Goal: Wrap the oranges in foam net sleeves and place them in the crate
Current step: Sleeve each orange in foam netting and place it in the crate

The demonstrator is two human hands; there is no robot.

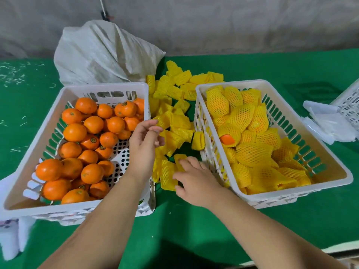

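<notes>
A white crate (104,86) on the left holds several bare oranges (74,132). The white crate (233,84) on the right holds several oranges wrapped in yellow foam net sleeves (252,154). Between the two crates lies a pile of empty yellow sleeves (174,90) on the green table. My left hand (144,144) hovers over the pile by the left crate's right rim, fingers loosely curled, holding nothing. My right hand (196,178) lies on the near end of the pile, and its fingers pinch an empty sleeve (168,172).
A stuffed white sack (101,53) stands behind the left crate. Folded white sheets (326,125) and part of another white crate (349,101) lie at the right edge. The green table (194,220) runs to a pale front edge at the lower right.
</notes>
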